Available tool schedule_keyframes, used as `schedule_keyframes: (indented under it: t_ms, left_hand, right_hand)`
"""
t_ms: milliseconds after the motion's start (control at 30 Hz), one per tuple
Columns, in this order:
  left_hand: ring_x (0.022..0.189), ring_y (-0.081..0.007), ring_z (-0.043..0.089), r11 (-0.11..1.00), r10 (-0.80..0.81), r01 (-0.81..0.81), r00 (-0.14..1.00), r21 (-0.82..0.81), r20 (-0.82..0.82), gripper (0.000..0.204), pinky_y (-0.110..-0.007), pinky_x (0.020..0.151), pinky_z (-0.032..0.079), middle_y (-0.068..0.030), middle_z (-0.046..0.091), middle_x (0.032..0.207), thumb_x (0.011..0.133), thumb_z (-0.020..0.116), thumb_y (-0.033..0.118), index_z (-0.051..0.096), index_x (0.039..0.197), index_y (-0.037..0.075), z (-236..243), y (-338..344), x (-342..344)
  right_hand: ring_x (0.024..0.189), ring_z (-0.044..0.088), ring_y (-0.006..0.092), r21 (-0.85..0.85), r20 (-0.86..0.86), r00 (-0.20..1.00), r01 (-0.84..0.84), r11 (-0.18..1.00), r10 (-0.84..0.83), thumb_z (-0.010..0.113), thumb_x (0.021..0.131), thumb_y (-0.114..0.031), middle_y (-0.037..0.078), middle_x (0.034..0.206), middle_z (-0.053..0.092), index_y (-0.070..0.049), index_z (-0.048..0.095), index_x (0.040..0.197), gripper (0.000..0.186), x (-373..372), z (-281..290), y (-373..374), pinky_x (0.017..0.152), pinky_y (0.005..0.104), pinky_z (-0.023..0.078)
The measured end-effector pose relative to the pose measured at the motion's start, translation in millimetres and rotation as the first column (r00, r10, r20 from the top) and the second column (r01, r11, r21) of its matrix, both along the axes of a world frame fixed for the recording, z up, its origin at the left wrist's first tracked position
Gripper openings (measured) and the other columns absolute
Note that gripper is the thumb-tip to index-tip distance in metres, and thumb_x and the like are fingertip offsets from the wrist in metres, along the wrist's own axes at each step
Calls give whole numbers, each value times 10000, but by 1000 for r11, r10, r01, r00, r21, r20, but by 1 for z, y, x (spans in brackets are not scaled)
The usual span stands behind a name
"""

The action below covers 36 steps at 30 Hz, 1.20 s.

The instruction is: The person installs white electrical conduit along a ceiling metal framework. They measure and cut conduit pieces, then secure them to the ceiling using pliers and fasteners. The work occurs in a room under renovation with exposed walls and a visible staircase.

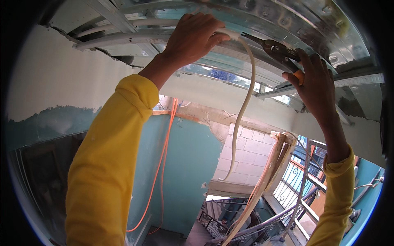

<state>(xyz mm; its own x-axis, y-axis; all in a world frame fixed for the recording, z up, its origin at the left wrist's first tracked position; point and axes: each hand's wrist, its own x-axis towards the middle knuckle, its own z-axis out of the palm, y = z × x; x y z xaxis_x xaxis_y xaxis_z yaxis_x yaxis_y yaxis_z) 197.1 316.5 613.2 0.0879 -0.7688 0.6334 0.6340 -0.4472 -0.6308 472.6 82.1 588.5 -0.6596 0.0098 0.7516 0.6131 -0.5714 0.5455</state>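
Note:
Overhead, my left hand [196, 36] is closed around a pale flexible conduit [251, 69] close under the metal ceiling frame. Past my fingers the conduit bends over and hangs down in a long curve, its loose end dangling below. My right hand [314, 82] grips a pair of dark snips [280, 50] by handles that show some orange. The blades point left toward the conduit's bend, and their jaws look parted. Whether they touch the conduit I cannot tell.
Metal ceiling channels [113, 41] run above shiny sheet decking [295, 20]. Orange cable [167, 139] hangs against a teal wall [188, 164]. Wooden posts [276, 158] stand at centre right, near a scaffold frame [305, 180]. A stairwell with a railing [209, 221] lies below.

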Motion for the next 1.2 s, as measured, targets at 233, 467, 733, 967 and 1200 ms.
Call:
schedule_keyframes:
  t_ms: [233,467,733,967,1200]
  left_hand:
    - [935,-281,613,1000,-12,12,1000,14,-20,277,-422,876,419,-54,653,976,942,734,271,638,1141,103,0,-2,1]
    - [928,-281,610,1000,-9,9,1000,21,-20,278,-421,872,418,-54,652,975,939,739,271,639,1140,107,0,-3,1]
    - [945,-271,614,1000,3,-3,1000,-2,-14,282,-420,875,416,-47,656,997,945,731,308,650,1131,111,0,-2,1]
    - [960,-266,618,1000,9,-9,1000,3,-22,278,-417,892,415,-45,658,1015,959,721,318,656,1141,117,-1,-1,0]
    - [978,-269,632,1000,3,-4,999,-28,-47,327,-431,896,440,-53,675,1036,949,744,343,661,1147,96,-3,-6,-6]
  right_hand:
    - [1016,646,288,84,22,999,33,996,-35,842,785,-460,101,1060,614,-115,571,1341,708,-6,2,11,830,469,521]
    - [1006,650,277,91,59,998,17,996,-22,817,786,-478,85,1033,613,-111,568,1320,694,-3,6,16,830,460,513]
    - [900,667,287,43,130,991,-23,999,17,816,778,-468,80,961,614,-98,569,1284,674,0,10,14,798,435,544]
    - [851,694,263,-32,-6,999,-43,999,43,839,795,-412,71,940,632,-107,594,1254,603,5,12,12,730,409,571]
    - [936,689,287,64,41,999,-37,997,34,852,803,-380,94,1024,634,-124,573,1362,675,3,2,1,817,452,536]
